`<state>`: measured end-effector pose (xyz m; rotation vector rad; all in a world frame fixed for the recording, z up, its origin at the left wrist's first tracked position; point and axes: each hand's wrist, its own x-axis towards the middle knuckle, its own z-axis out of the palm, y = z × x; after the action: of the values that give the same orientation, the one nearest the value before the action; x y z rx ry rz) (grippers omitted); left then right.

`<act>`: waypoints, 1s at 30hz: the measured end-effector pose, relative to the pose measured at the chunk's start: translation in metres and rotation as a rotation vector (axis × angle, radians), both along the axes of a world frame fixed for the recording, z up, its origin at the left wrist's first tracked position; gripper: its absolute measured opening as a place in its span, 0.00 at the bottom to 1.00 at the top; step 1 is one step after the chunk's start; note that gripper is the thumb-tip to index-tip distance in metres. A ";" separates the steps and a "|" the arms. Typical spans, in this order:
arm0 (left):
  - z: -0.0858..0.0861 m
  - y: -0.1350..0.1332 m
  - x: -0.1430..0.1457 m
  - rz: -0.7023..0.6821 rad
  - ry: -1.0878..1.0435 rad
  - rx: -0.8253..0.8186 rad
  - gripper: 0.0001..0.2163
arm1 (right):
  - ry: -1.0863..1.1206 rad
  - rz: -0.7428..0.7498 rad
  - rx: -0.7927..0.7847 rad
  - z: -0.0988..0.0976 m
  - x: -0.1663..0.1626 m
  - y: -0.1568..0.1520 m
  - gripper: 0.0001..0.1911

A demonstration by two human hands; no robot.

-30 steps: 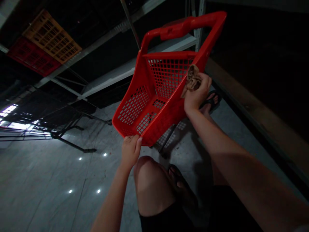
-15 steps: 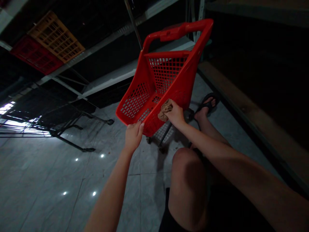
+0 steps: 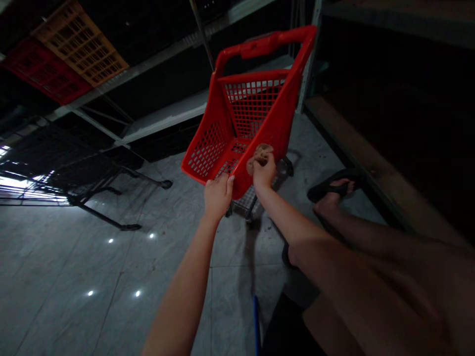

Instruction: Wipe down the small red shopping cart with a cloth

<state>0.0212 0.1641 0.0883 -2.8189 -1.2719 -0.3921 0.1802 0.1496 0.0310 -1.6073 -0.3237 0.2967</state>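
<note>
A red plastic shopping cart (image 3: 250,106) with a mesh basket and a red handle at its far end stands on the grey tiled floor. My left hand (image 3: 218,196) grips the near front rim of its basket. My right hand (image 3: 263,170) is closed on a crumpled brown cloth (image 3: 260,152) and presses it against the basket's right side near the front corner. The cart's wheels show dimly below the basket.
Metal shelving (image 3: 166,116) runs behind the cart. An orange crate (image 3: 81,44) and a red crate (image 3: 40,69) sit on it at upper left. A dark metal frame (image 3: 92,198) stands on the floor at left. A wooden ledge (image 3: 371,163) lines the right. My sandalled foot (image 3: 332,190) rests beside the cart.
My right hand has slid the cloth from the basket's upper right rim down to its lower front corner. My left hand has shifted slightly right along the front rim. My legs have moved right.
</note>
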 end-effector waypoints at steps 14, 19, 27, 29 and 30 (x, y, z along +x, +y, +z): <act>0.003 -0.019 -0.014 -0.017 -0.031 -0.016 0.28 | 0.104 0.005 0.171 -0.012 -0.001 -0.004 0.20; 0.004 -0.030 -0.022 0.009 -0.032 -0.003 0.29 | -0.128 -0.089 0.088 -0.014 0.051 0.015 0.24; 0.047 -0.014 -0.003 0.078 0.215 -0.094 0.29 | -0.004 0.049 0.113 -0.013 -0.104 -0.057 0.12; 0.057 -0.001 0.014 0.029 0.201 -0.111 0.30 | 0.038 0.116 0.110 -0.013 -0.117 -0.064 0.13; 0.059 0.005 0.024 -0.001 0.149 -0.140 0.31 | 0.065 0.132 0.107 -0.012 -0.113 -0.061 0.13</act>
<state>0.0449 0.1696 0.1473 -2.8973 -1.3159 -0.0936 0.0674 0.0886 0.0185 -1.4711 -0.3896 0.4250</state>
